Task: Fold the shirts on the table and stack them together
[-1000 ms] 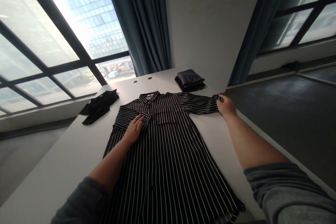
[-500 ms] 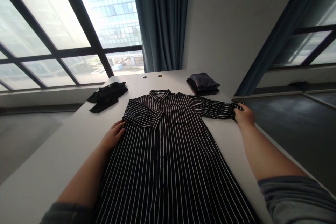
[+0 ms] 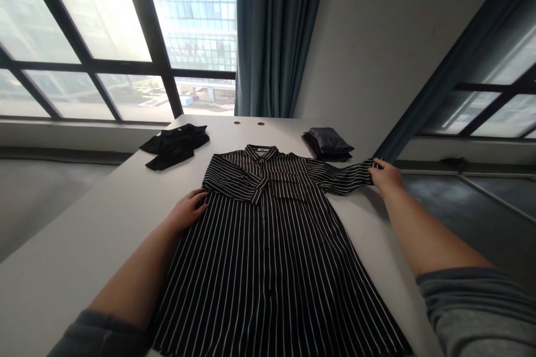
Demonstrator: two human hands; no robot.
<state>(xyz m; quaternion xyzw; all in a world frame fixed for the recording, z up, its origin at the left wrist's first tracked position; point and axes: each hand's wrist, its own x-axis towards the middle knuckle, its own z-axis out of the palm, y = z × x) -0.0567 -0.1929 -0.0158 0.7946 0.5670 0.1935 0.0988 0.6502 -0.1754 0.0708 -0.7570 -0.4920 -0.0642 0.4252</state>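
A black shirt with white stripes (image 3: 268, 256) lies front up on the table, its collar at the far end. Its left-side sleeve (image 3: 234, 178) is folded across the chest, the cuff near the button line. My left hand (image 3: 190, 209) rests on the shirt's left edge just below that folded sleeve, fingers stretched out and lying flat. On the other side, the right-side sleeve (image 3: 343, 177) extends outward. My right hand (image 3: 386, 174) is closed on its cuff end and holds it slightly above the tabletop.
The white table (image 3: 84, 245) reaches toward a window and a blue curtain (image 3: 276, 39). Crumpled black clothing (image 3: 176, 144) lies at the far left. A stack of folded dark clothes (image 3: 329, 142) sits at the far right, close to the outstretched sleeve. Two round holes mark the table's far end.
My right hand has raised the sleeve's cuff end a little and drawn it slightly inward, so the sleeve now bends. My left hand stays at the shirt's edge. The view has shifted slightly.
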